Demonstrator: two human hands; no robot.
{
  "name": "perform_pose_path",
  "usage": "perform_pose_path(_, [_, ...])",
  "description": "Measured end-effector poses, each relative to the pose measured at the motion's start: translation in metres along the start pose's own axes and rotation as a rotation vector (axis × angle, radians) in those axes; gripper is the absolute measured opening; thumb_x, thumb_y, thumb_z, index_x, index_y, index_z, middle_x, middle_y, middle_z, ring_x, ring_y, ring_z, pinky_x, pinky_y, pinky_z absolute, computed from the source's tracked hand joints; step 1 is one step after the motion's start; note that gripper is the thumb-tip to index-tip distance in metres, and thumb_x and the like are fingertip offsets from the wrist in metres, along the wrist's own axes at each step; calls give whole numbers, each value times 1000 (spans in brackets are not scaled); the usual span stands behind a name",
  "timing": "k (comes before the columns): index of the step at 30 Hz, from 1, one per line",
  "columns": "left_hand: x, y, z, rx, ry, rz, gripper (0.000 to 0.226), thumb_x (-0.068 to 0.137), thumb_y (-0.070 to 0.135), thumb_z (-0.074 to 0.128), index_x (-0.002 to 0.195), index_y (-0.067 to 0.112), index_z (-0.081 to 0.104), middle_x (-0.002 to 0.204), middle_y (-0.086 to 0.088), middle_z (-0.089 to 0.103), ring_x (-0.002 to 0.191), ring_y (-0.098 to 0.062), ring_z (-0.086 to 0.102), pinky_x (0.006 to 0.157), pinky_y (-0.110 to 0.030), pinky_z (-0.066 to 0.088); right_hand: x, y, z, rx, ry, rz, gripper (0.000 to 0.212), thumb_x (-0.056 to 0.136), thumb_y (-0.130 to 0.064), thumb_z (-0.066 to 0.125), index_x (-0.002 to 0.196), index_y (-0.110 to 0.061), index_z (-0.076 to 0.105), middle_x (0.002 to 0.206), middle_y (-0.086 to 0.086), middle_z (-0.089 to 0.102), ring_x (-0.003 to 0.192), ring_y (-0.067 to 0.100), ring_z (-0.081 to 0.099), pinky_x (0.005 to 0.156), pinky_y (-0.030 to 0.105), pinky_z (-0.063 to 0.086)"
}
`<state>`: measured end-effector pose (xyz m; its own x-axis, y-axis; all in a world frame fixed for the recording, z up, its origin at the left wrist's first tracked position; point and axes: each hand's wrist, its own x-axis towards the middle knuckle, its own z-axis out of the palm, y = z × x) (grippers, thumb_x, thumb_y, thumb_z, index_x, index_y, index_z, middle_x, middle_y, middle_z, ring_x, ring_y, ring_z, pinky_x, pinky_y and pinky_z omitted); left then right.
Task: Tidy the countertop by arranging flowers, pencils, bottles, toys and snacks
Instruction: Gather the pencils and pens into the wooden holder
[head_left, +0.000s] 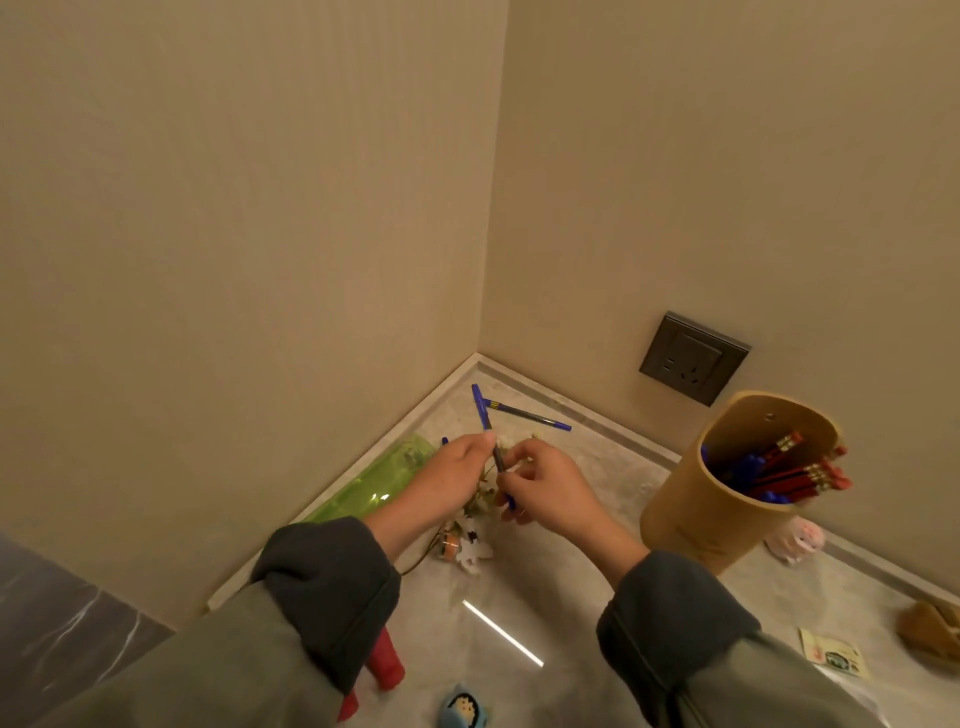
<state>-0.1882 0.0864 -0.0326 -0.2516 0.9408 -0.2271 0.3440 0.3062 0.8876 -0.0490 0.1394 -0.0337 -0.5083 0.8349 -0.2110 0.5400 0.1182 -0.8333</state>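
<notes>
no readable text, packet print blurred

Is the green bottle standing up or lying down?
Lying down. The green bottle rests on its side on the countertop, its long body stretched flat along the foot of the wall.

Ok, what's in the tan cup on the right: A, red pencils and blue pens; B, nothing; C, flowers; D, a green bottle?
A: red pencils and blue pens stick out of the tan cup. The flowers lie on the countertop, the green bottle lies on its side, and the left hand and right hand hold one more blue pen.
</notes>
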Motion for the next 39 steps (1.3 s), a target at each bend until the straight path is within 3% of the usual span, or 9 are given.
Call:
perform_pose_path(5, [9,6,-21,-153,224,-13,17,101,26,42,106,16,55,89,3,65,83,-13,61,77,-31,49,9,-24,13,-39,-77,-90,3,92,-28,59,90,-26,61,74,-2,72,62,14,70,51,29,58])
perform_pose_path(9, [16,2,-37,-318,285,-56,17,101,18,39,109,13,54,71,-1,60,56,-11,58,51,-24,52,32,-28,21,-268,100,-100,9,93,-36,54,89,-34,62,81,-11,69,74,8,66,67,35,58])
perform_pose_path(11, [20,-4,-41,-292,285,-60,17,101,18,40,108,15,54,67,-1,57,46,-8,54,47,-23,51,43,-24,31,-455,73,-103,11,92,-31,55,98,-32,65,91,-12,65,84,10,63,74,35,57])
perform_pose_path(14, [24,-10,-41,-314,267,-88,16,101,18,40,109,15,54,66,-1,56,41,-7,54,44,-23,49,53,-16,49,-626,-25,-36,15,89,-33,59,98,-26,69,92,-5,66,84,14,62,74,35,57])
perform_pose_path(22, [26,-15,-41,-367,218,-128,15,101,16,40,103,12,54,68,-5,57,43,-11,53,43,-25,51,68,-3,58,-628,-86,190,21,81,-42,64,80,-22,63,74,-3,62,70,13,59,54,26,40])
perform_pose_path(25, [24,-10,-41,-409,186,-116,16,101,14,39,98,13,54,75,-8,61,53,-14,57,51,-27,54,65,-3,49,-427,-58,240,21,86,-40,62,77,-22,67,73,-3,65,69,12,62,62,29,52])
perform_pose_path(28, [22,-4,-43,-392,166,-86,21,102,13,36,94,16,55,85,-5,65,66,-14,62,56,-24,54,57,-7,32,-203,38,160,17,91,-32,61,91,-20,73,83,-3,68,74,13,63,68,32,57])
perform_pose_path(33, [24,16,-41,-325,99,-63,25,103,17,32,101,17,57,101,-3,67,87,-16,66,70,-27,55,39,-35,1,138,72,65,14,95,-24,58,94,-15,69,63,2,60,42,3,51,40,14,39])
perform_pose_path(39, [30,42,-26,-324,-21,-38,24,102,17,40,105,19,63,98,-7,68,93,-22,68,78,-38,59,30,-51,-22,185,61,-23,19,93,-17,60,78,-17,71,57,-7,63,42,0,50,43,16,40])
